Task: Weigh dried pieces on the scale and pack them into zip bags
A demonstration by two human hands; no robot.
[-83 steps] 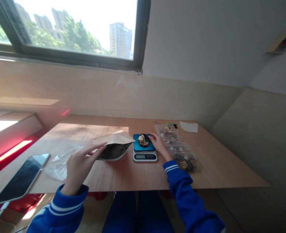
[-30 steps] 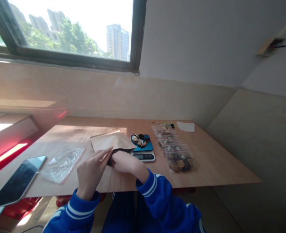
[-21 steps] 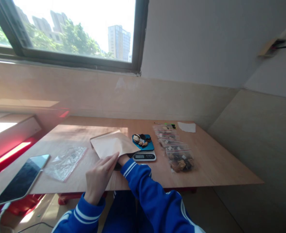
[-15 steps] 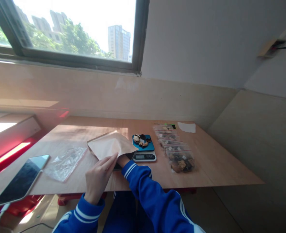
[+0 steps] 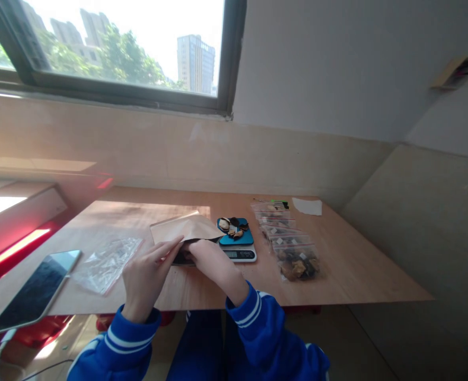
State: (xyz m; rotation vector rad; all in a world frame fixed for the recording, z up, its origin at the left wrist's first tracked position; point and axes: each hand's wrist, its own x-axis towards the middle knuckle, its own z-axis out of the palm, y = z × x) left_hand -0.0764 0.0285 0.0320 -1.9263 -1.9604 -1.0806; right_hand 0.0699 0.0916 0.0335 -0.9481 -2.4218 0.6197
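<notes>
A brown paper bag [image 5: 184, 227] lies on the table with its mouth facing me. My left hand [image 5: 149, 272] pinches the upper edge of that mouth and lifts it. My right hand [image 5: 210, 259] is at the opening, its fingers partly inside; what they hold, if anything, is hidden. Just right of the bag stands a digital kitchen scale [image 5: 244, 254] with a blue top. Several dried slices [image 5: 234, 228], pale and dark, rest on it.
On the right lies an overlapping row of zip bags [image 5: 297, 262] with dried pieces. A white paper scrap [image 5: 307, 206] is behind them. To the left are a clear plastic bag [image 5: 107, 264] and a tablet [image 5: 35, 291] with a cable [image 5: 1, 346].
My right hand has drawn back out of the paper bag, so its back and wrist now show. The bag's raised side sits lower, and my left hand has shifted slightly left.
</notes>
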